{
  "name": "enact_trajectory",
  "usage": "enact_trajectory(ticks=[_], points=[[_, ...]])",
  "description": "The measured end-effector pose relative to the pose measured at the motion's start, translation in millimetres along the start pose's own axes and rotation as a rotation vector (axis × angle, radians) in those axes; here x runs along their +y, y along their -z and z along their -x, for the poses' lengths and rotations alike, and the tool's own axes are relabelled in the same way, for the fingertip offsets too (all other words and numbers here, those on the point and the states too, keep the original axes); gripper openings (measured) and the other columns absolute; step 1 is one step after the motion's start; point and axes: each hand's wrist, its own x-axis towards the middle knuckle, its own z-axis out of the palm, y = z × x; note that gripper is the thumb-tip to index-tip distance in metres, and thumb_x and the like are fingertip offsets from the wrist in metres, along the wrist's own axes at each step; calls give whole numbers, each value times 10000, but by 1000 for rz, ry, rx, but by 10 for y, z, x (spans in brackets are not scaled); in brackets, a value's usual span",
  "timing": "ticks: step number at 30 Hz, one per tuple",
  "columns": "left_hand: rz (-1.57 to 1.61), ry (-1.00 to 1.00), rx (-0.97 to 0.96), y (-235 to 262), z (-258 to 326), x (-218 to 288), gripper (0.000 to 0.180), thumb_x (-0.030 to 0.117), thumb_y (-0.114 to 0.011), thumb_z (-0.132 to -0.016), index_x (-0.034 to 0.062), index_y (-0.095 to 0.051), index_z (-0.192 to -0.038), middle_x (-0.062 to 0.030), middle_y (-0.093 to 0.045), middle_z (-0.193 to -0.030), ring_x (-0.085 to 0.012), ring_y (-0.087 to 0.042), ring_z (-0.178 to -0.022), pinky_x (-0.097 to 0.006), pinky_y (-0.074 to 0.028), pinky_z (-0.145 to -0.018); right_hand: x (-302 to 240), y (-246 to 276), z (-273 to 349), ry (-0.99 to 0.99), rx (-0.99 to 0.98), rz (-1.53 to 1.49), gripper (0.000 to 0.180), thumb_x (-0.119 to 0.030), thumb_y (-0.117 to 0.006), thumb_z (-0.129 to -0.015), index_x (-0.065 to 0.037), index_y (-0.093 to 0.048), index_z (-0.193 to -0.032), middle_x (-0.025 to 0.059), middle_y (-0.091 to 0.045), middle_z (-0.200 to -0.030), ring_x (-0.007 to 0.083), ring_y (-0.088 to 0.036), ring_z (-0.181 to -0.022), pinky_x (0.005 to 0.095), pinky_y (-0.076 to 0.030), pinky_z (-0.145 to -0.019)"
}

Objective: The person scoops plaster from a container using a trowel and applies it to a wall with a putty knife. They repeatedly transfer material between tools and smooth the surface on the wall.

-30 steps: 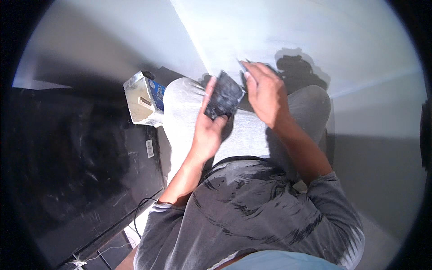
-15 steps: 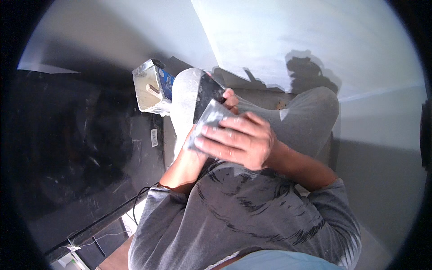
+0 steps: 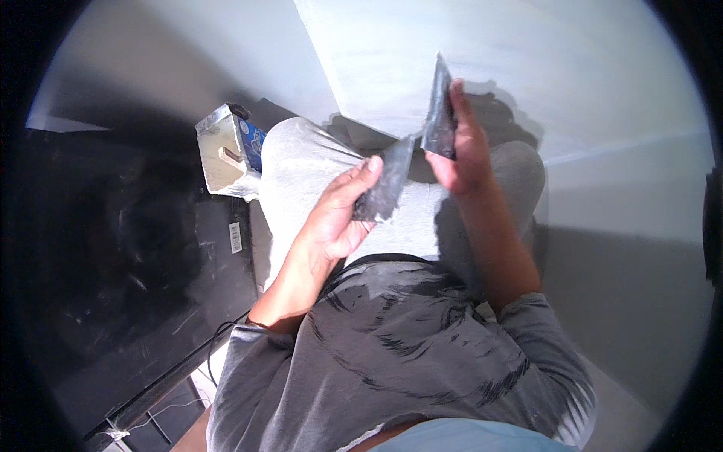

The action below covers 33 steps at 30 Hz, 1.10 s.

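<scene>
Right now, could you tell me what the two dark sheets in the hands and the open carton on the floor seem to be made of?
The dark sheet in the left hand and the one in the right hand look like thin, matte grey abrasive paper or flexible film; they bend, though I cannot be sure. The open carton looks like foil-lined paperboard, its rim silvery.

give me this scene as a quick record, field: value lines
left hand: left hand grips the lower end of a dark grey flexible sheet
right hand: right hand pinches the sheet's upper end, raised
sheet: bent between both hands, above the lap
posture: seated, grey trousers, grey patterned shirt
nearby: open foil-lined carton at the left knee
</scene>
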Motion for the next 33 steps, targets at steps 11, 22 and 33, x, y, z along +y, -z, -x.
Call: enact_trajectory(ticks=[11,22,33], points=[[110,-172,162,-68,45,329,192,228,-644,-1014,42,-610,-981,-5,-649,-758,-96,-618,-535,-204,-555,-479,-169,459,154,-286,-121,892,642,-408,-846,-782,53,-626,-1170,83,-675,-934,177,-662,-767,297,-538,-716],[-1242,-1011,435,55,50,312,383,147,-680,-972,3,-450,-703,-36,-450,-679,-130,-385,-639,-297,-356,-595,-344,152,266,65,-344,266,346,-164,-729,-901,-24,-600,-1190,72,-682,-972,145,-688,-835,307,-573,-717],[235,-922,421,685,1199,869,64,138,-653,-989,80,-645,-1012,-54,-695,-935,-132,-657,-806,-282,-509,-694,-56,-450,308,-145,-265,726,231,-9,-579,-961,3,-679,-1169,109,-650,-1198,126,-628,-990,273,-529,-820]])
